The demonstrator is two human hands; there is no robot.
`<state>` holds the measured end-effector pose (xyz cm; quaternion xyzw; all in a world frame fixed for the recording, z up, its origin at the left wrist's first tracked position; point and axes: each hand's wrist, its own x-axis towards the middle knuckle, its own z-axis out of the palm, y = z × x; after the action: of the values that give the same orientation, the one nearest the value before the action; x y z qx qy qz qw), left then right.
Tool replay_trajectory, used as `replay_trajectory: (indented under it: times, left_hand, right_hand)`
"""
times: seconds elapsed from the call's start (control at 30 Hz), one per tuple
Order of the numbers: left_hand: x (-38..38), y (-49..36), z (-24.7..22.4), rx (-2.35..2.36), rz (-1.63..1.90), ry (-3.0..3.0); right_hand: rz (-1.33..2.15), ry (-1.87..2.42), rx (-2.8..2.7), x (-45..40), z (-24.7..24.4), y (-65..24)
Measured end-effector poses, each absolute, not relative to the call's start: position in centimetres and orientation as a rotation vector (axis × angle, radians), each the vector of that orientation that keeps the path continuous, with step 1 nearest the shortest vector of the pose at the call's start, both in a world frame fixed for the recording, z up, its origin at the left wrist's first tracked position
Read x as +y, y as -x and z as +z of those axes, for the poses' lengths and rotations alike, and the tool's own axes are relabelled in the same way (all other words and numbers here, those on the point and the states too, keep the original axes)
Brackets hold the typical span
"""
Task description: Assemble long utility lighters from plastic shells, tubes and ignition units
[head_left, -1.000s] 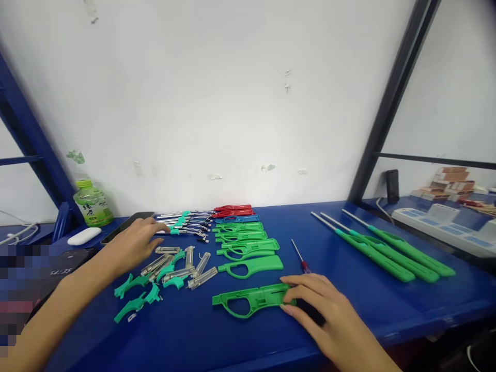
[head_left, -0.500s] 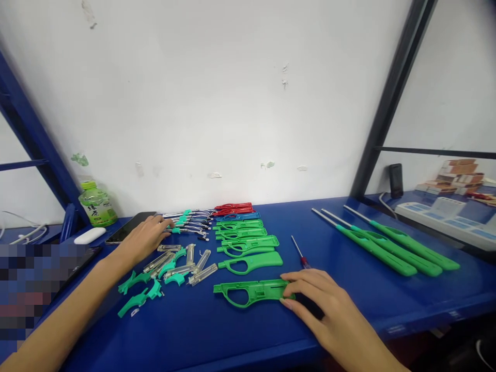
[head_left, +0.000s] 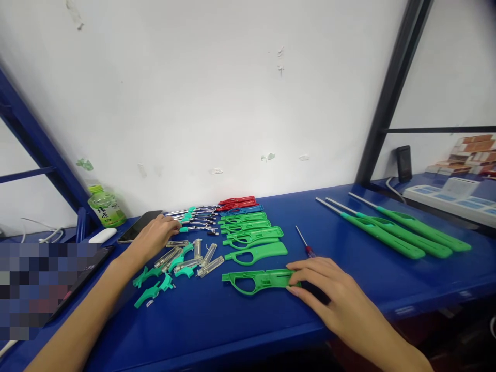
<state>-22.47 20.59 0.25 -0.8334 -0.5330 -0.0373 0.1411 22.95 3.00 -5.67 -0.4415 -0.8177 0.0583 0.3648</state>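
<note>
1. Apparently at a part-picking step, with the left hand [head_left: 157, 235] at the row of metal tubes with wires [head_left: 197, 217] and the right hand [head_left: 329, 292] at an open green half-shell [head_left: 276, 279].
2. Next, probably in need of a firm pinch on the nearest metal tube [head_left: 184, 229], then a lift high enough to clear the loose clear tanks [head_left: 210, 266] and teal triggers [head_left: 147, 295] without snagging any wires.
3. On the left, fingers bent down at the teal collar of that tube; impossible to tell whether clamped on it or only touching, because of the overlapping knuckles.
4. On the right, thumb and fingers closed around the butt end of the half-shell, with the thumb at the near edge and the fingertips over the far edge.
5. Below the right hand's grip, flat on the blue table [head_left: 201, 320]: the half-shell, hollow side up, trigger loop well apart from the fingers, just nearer than a smooth green shell [head_left: 267, 251].
</note>
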Motion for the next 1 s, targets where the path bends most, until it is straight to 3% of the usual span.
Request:
replay_trajectory:
  times: [0.23,0.43,0.7,1.0]
  left_hand:
    - [18.6,23.1,2.2,-1.493,-0.277,2.331]
    - [11.1,20.2,4.9,-1.335,-0.557,2.261]
    - [1.5,12.0,0.1,-1.219,-0.834,2.399]
    - [1.5,10.6,-2.9,-1.292,-0.922,2.476]
  right_hand:
    - [0.121,1.103,-2.091,3.1,-5.8,-23.1]
    - [0.123,1.069,-2.082,3.2,-6.1,-23.1]
    - [0.122,1.049,-2.128,2.8,-5.6,-23.4]
    - [0.099,1.039,-2.135,2.7,-5.4,-23.5]
